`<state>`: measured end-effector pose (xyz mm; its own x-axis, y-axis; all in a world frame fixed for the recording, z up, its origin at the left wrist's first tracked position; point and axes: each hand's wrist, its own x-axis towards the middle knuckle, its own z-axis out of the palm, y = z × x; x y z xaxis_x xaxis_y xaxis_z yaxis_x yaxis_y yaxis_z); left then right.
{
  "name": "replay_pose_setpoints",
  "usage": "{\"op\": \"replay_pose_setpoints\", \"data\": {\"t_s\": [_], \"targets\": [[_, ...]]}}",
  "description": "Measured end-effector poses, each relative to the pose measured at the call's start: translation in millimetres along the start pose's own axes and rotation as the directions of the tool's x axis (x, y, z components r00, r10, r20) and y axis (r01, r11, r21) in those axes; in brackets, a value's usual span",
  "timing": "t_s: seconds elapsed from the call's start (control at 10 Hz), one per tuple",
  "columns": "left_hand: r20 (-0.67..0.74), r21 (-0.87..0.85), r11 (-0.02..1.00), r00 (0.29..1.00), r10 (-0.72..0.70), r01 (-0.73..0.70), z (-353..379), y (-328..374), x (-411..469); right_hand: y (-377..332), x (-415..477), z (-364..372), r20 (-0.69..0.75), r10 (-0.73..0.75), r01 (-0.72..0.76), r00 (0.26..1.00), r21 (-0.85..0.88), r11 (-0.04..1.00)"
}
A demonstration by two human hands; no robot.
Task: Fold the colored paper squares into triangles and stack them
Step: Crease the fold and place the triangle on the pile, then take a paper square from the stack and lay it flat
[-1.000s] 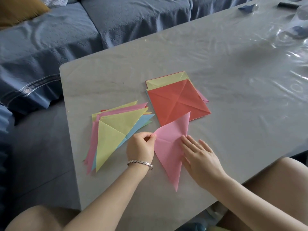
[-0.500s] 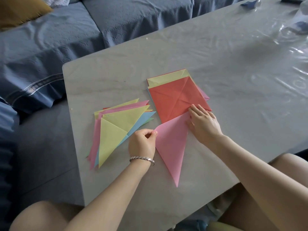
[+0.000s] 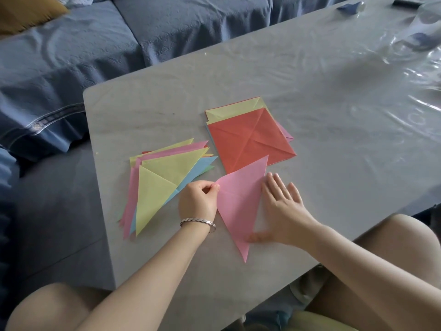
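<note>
Currently, one pink triangle [image 3: 238,201] lies flat on the grey tabletop [image 3: 334,103], near the front edge. Its long point aims toward 6 o'clock. Its far corner, toward 1 o'clock, overlaps the near edge of the square stack [image 3: 274,142].

Left hand [image 3: 198,201]: pinches the triangle's 9 o'clock corner between thumb and forefinger, other fingers curled in. Silver bracelet [image 3: 198,222] on that wrist.

Right hand [image 3: 284,211]: palm down and flat, fingers straight and close together, pointing to about 11 o'clock. It lies against the triangle's right-hand edge. The thumb is spread toward 8 o'clock and reaches the paper low down, blurred there. The hand grips nothing.

Triangle stack [image 3: 162,185]: at 9 o'clock of the pink triangle, just beside the left hand. It is loosely fanned, with yellow on top and pink, blue and green edges showing beneath. The count is not readable.

Square stack: at 12 o'clock of the pink triangle. Red square [image 3: 238,134] on top, creased along both diagonals. A yellow sheet sticks out at its far side and a pink one at its right side.

Surroundings: blue sofa [image 3: 143,32] beyond the tabletop from 9 to 12 o'clock, with a mustard cushion [image 3: 23,13] in the far left corner. A crinkled clear plastic sheet [image 3: 417,44] lies on the tabletop at 2 o'clock. Bare knees show at the bottom, left and right.
</note>
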<state>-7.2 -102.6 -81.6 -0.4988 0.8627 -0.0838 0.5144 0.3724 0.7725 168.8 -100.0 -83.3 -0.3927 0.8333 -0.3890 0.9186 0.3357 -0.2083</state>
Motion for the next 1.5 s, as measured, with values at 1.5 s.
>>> {"op": "replay_pose_setpoints", "data": {"t_s": [1.5], "targets": [[0.164,-0.09,0.989,0.981,-0.104,0.12,14,57,44,11,67,-35,-0.243,-0.133,0.141,0.961,0.016,0.99]]}}
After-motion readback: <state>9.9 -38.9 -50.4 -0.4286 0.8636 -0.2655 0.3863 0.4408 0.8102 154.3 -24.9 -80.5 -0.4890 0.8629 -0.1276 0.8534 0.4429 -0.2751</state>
